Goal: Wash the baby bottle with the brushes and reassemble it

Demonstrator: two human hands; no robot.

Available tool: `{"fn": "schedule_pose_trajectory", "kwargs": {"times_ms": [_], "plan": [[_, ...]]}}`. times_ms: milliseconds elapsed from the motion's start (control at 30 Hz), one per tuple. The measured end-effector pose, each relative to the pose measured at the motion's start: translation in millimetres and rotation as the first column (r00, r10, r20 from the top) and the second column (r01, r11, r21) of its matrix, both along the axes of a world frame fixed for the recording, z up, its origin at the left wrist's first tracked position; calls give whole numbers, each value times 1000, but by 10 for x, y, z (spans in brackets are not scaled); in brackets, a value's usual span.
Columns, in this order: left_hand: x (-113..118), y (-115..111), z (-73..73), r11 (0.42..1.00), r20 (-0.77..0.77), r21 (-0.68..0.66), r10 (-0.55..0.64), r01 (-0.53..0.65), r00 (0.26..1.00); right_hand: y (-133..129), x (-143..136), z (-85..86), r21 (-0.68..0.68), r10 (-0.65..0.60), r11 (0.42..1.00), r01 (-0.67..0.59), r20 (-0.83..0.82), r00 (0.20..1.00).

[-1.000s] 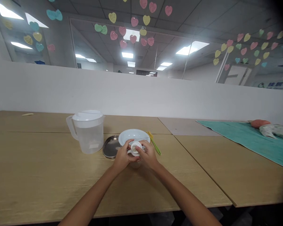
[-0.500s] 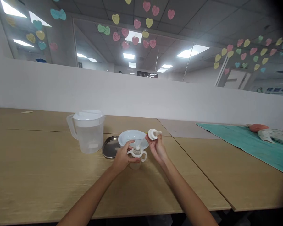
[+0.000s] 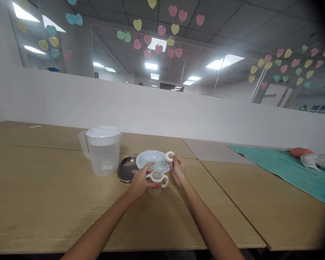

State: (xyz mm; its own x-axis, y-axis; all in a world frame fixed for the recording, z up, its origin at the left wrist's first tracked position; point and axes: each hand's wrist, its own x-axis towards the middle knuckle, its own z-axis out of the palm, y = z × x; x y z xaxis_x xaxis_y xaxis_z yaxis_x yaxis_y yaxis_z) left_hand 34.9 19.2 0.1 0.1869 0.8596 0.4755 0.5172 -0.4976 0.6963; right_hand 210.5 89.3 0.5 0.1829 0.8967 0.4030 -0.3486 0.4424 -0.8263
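My left hand (image 3: 141, 181) is closed round a clear baby bottle (image 3: 155, 187) with a white two-handled collar, upright on the table. The bottle's mouth faces up. Between finger and thumb, my right hand (image 3: 177, 169) holds a white bottle cap (image 3: 169, 156) with a nipple, just right of and above the bottle. A whitish translucent piece shows between the bottle mouth and the cap; its link to either is unclear. Behind the bottle is a pale blue bowl (image 3: 144, 156), partly hidden by my left hand. A metal tray (image 3: 126, 169) lies left of the bowl.
A lidded translucent pitcher (image 3: 105, 157) stands left of the tray. At the right, a green cloth (image 3: 271, 162) carries a reddish object (image 3: 300, 152) and a patterned cloth (image 3: 320, 161). A white wall (image 3: 151, 112) rises behind the wooden table (image 3: 43, 202).
My right hand has moved slightly left and turned the cap. The whitish piece no longer sits on the bottle mouth as before. My left hand keeps its grip.
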Motion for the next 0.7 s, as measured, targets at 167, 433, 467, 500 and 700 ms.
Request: {"fn": "schedule_pose_trajectory", "kwargs": {"times_ms": [167,433,467,500,700], "plan": [[-4,11,-10,1000,-21,4,-15,15,1000,-18,31,-43,128,-180,982,139,400,899],[-5,-17,31,991,-102,115,-53,64,993,-57,6,-113,355,-329,930,94,689,645],[3,-6,40,986,-78,153,-57,68,995,-53,2,-119,362,-329,928,83,696,639],[15,14,49,981,-34,185,-49,55,998,-49,-2,-122,367,-329,927,78,697,637],[77,265,127,989,89,120,76,-86,993,-31,-42,-114,320,-349,931,178,626,697]]}}
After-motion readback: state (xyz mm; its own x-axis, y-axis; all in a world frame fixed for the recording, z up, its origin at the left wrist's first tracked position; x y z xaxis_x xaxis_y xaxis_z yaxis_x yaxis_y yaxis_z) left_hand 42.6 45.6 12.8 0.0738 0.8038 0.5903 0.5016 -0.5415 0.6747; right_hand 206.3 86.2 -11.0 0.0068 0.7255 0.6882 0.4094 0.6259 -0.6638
